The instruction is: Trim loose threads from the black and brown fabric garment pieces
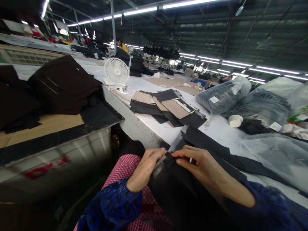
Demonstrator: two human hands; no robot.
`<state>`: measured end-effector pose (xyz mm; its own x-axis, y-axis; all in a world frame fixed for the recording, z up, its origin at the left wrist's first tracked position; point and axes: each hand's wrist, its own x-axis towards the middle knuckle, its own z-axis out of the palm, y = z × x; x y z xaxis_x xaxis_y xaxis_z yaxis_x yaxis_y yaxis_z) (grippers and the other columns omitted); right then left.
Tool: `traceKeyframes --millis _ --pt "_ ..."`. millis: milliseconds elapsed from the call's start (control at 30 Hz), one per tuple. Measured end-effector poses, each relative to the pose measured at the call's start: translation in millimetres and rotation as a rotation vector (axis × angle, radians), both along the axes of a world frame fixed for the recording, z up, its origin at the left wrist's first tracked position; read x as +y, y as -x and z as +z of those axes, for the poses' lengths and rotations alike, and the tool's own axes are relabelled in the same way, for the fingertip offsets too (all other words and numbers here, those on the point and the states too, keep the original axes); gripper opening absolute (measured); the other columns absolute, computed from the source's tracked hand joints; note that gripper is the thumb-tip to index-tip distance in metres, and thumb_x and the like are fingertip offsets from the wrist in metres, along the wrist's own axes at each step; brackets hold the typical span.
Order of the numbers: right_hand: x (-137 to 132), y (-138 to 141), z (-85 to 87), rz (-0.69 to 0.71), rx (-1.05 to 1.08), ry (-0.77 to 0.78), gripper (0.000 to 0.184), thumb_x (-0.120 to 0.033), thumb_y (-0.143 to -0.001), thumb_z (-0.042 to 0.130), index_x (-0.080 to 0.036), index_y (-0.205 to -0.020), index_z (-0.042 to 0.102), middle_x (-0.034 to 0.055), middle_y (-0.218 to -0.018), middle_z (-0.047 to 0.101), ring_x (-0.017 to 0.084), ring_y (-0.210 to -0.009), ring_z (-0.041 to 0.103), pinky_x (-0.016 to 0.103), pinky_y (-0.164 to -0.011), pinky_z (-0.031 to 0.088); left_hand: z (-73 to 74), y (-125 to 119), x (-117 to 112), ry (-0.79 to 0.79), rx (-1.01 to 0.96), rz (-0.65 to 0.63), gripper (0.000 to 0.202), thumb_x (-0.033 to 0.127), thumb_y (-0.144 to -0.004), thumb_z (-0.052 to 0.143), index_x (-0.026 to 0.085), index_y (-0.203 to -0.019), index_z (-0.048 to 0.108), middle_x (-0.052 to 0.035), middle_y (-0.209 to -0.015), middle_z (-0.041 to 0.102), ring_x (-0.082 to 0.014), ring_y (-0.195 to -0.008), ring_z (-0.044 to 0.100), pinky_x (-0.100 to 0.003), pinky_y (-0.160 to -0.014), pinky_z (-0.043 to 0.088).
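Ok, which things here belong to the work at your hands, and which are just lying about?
In the work:
left hand
right hand
black fabric pieces

Lying about:
white desk fan
plastic-bagged bundle
white cup

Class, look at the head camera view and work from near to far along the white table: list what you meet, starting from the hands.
left hand and right hand → black fabric strips → tan and black fabric pieces → white fan → person in yellow
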<state>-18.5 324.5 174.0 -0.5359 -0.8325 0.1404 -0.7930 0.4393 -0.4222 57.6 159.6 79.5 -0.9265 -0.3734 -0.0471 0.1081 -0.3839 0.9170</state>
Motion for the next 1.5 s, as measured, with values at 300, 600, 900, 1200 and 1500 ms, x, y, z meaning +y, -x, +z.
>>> traceKeyframes --millis 300,600,900,1200,1500 --pt "-1 0 -4.5 -0.031 0.029 -0.018 0.020 -0.020 -0.088 0.057 -0.021 -0.102 0.072 0.0024 -0.081 0.063 0.013 -0.065 0.058 0.024 -0.055 0.042 25.2 7 2 0.109 -0.005 -0.337 0.027 0.039 -0.076 0.066 0.013 -0.082 0.070 0.0012 -0.060 0.058 -0.0082 -0.051 0.045 -0.021 -0.048 0.029" --pt "2 4 -14.2 -0.022 0.147 -0.074 0.021 -0.019 -0.086 0.059 -0.021 -0.104 0.071 0.0044 -0.088 0.068 0.016 -0.073 0.063 0.027 -0.067 0.051 7.6 14 6 0.181 0.008 -0.274 0.016 0.028 -0.075 0.063 0.014 -0.077 0.069 -0.0006 -0.063 0.059 -0.0123 -0.059 0.051 -0.021 -0.051 0.033" --pt "2 -3 -5.6 0.026 0.291 -0.233 0.022 -0.025 -0.091 0.056 -0.025 -0.111 0.066 0.0050 -0.097 0.061 0.017 -0.082 0.063 0.027 -0.072 0.052 5.1 21 8 0.112 0.036 -0.253 0.024 0.034 -0.074 0.067 0.012 -0.082 0.070 -0.0038 -0.072 0.068 -0.0151 -0.067 0.058 -0.023 -0.059 0.041" --pt "28 47 11.3 -0.099 0.370 -0.143 0.024 -0.029 -0.095 0.050 -0.020 -0.109 0.066 0.0059 -0.096 0.063 0.017 -0.085 0.062 0.027 -0.073 0.049 0.8 25 -13 0.169 -0.062 -0.245 0.031 0.042 -0.072 0.072 0.014 -0.066 0.061 0.0019 -0.058 0.056 -0.0104 -0.054 0.047 -0.020 -0.050 0.033" --pt "51 100 4.1 -0.320 0.346 -0.098 0.035 -0.026 -0.091 0.056 -0.012 -0.122 0.057 0.0156 -0.122 0.060 0.026 -0.114 0.056 0.041 -0.100 0.044 10.9 30 -55 0.467 -0.046 -0.325 0.029 0.044 -0.075 0.069 0.016 -0.079 0.070 -0.0024 -0.072 0.067 -0.0186 -0.069 0.058 -0.024 -0.061 0.044"
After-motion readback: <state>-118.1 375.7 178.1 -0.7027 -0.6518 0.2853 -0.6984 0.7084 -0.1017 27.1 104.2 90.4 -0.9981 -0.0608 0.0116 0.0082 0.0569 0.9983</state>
